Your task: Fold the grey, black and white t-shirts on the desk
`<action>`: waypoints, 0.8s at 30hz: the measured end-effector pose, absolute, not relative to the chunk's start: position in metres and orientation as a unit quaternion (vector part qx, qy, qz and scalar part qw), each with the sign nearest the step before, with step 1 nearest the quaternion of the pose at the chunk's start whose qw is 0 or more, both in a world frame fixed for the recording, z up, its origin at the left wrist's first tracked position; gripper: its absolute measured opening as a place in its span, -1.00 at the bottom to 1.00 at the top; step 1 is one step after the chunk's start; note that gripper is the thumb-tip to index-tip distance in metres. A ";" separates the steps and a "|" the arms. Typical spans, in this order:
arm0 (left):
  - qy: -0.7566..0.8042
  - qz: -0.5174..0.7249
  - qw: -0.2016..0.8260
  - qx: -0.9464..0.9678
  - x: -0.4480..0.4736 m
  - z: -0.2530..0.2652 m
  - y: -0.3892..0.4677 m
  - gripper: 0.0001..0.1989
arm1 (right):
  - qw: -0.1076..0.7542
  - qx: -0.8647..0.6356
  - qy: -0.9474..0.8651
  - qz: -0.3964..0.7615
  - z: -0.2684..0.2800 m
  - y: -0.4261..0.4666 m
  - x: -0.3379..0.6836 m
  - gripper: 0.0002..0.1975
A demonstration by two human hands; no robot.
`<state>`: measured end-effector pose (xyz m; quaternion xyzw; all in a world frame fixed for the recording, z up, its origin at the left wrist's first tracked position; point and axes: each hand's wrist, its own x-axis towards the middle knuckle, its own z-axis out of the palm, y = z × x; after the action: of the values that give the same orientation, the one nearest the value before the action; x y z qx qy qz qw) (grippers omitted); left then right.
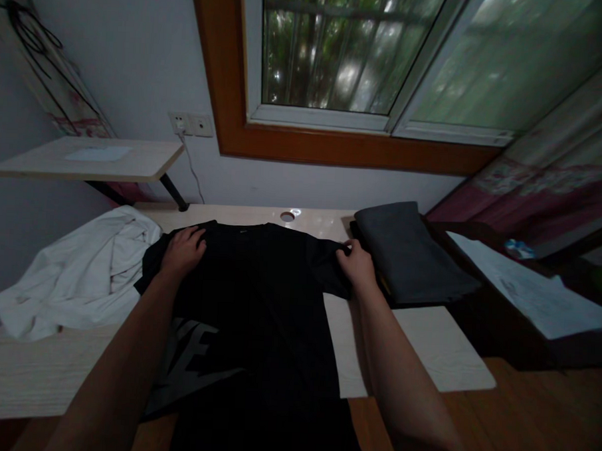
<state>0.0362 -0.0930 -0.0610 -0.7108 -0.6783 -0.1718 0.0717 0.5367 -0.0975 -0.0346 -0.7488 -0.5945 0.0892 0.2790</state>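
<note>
A black T-shirt (pixel 263 284) lies spread on the light wooden desk (pixel 425 344), its neckline toward the wall and a grey print low on its left side. My left hand (pixel 183 250) rests on the shirt near the left shoulder, fingers stretched out over the fabric. At the opposite sleeve, my right hand (pixel 358 264) pinches the sleeve's outer edge between thumb and fingers. The shirt's lower end is hard to separate from the dark area at the desk's front edge.
Left of the shirt is a crumpled white cloth (pixel 84 269), below a small raised shelf (pixel 149 162). Folded dark grey fabric (pixel 414 257) is stacked close to my right hand. Beyond it, papers (pixel 532 285) lie on a dark surface. A window (pixel 333 54) is behind the desk.
</note>
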 end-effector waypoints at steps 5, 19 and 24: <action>-0.683 -0.171 0.067 -0.707 0.039 -0.058 -0.096 -0.49 | 0.363 -0.736 -0.563 0.100 -0.035 -0.097 0.539 -0.66; -0.638 -0.124 0.035 -0.759 0.043 -0.052 -0.106 -0.46 | 0.549 -0.614 -0.567 -0.003 -0.033 -0.097 0.537 -0.56; -0.581 -0.092 0.010 -0.808 0.042 -0.050 -0.117 -0.46 | 0.507 -0.637 -0.581 -0.009 -0.030 -0.096 0.540 -0.55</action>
<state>0.0418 -0.1165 -0.0501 -0.8085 -0.5812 -0.0922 0.0102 0.5405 -0.0957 -0.0299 -0.6373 -0.5806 -0.0093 0.5066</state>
